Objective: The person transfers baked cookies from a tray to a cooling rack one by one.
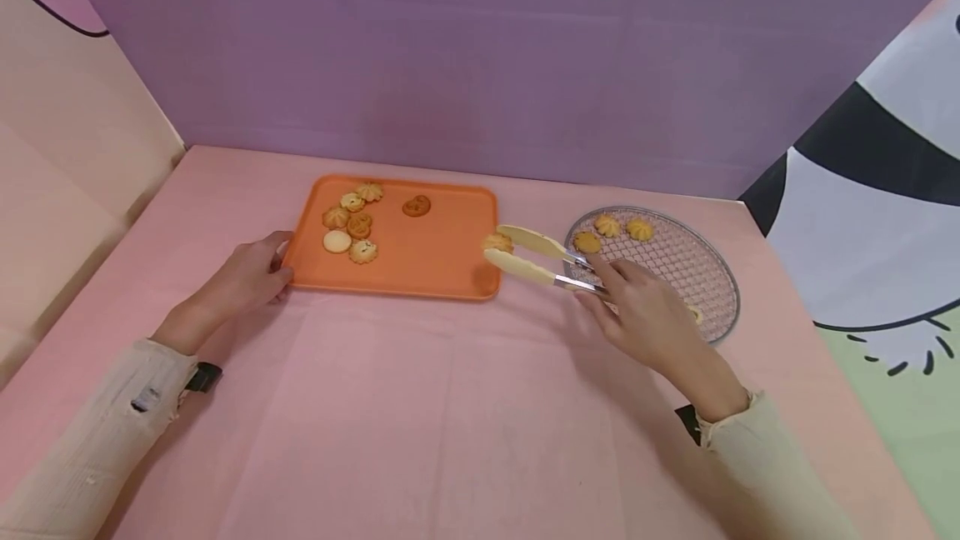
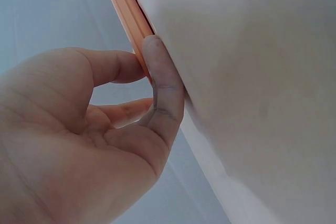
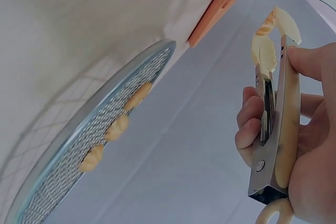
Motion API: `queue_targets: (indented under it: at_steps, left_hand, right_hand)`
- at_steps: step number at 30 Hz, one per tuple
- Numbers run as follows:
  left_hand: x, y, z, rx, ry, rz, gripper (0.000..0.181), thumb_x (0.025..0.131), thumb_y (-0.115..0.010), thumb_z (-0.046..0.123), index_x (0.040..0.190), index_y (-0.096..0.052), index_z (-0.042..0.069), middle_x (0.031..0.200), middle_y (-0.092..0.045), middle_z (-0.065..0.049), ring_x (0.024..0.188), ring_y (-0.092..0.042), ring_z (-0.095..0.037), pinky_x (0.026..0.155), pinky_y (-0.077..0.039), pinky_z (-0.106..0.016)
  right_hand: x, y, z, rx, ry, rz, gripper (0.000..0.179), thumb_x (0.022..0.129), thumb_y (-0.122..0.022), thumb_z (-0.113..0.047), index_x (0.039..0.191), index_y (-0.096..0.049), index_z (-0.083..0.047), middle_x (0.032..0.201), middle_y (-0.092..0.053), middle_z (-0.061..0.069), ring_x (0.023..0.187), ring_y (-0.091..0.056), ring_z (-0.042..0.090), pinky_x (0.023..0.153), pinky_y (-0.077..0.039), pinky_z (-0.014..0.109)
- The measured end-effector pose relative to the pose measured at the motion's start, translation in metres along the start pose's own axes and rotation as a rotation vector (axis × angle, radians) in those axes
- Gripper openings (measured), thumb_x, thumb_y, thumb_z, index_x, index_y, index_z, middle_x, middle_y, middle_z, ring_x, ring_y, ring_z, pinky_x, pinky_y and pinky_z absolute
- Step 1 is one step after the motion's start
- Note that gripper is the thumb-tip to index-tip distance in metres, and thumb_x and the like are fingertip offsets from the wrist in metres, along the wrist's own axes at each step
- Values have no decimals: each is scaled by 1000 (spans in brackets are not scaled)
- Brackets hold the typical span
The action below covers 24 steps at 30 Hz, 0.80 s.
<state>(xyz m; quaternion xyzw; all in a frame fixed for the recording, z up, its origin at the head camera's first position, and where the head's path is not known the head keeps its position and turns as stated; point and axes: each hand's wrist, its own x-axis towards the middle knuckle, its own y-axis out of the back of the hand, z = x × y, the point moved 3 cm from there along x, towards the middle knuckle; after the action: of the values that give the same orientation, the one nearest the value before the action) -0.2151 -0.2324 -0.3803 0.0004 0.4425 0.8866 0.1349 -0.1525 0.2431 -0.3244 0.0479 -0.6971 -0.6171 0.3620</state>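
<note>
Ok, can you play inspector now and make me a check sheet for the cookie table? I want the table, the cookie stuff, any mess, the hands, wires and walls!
Surface: pink table, faint creases.
Job's things: orange tray holds seven cookies; wire rack has three cookies in plain sight and what looks like a fourth, partly hidden; tongs hold one cookie above the tray's right edge.
Clutter: nothing seen.
Hands: left hand holds the tray's left edge; right hand grips the tongs.
Cables: nothing seen.
Surroundings: purple wall behind, cartoon wall on the right.
</note>
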Motion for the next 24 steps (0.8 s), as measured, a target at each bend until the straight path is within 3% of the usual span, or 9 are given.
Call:
queue_targets:
  at_steps: [6, 17, 24]
  left_hand:
    - [-2, 1, 0, -5, 3, -3, 57, 96, -51, 3, 147, -30, -12, 85, -63, -16, 64, -62, -16, 57, -53, -28]
    - [-2, 1, 0, -2, -27, 25, 57, 95, -52, 1, 146, -32, -13, 83, -63, -16, 62, -63, -15, 55, -53, -28]
    - [-1, 1, -2, -4, -37, 38, 57, 94, -53, 1, 146, -33, -13, 82, -63, -15, 62, -63, -15, 55, -53, -28]
  right_hand:
    - [-8, 2, 6, -21, -10, 3, 54, 84, -74, -28, 127, -61, 2, 90, -66, 21, 73, -65, 35, 58, -53, 49]
    - [-22, 5, 19, -44, -82, -68, 55, 86, -74, -28, 130, -59, 1, 102, -67, 27, 87, -67, 42, 69, -54, 56]
    - [-34, 3, 32, -51, -89, -37, 54, 86, -74, -26, 129, -60, 3, 99, -67, 27, 85, -66, 43, 67, -53, 57]
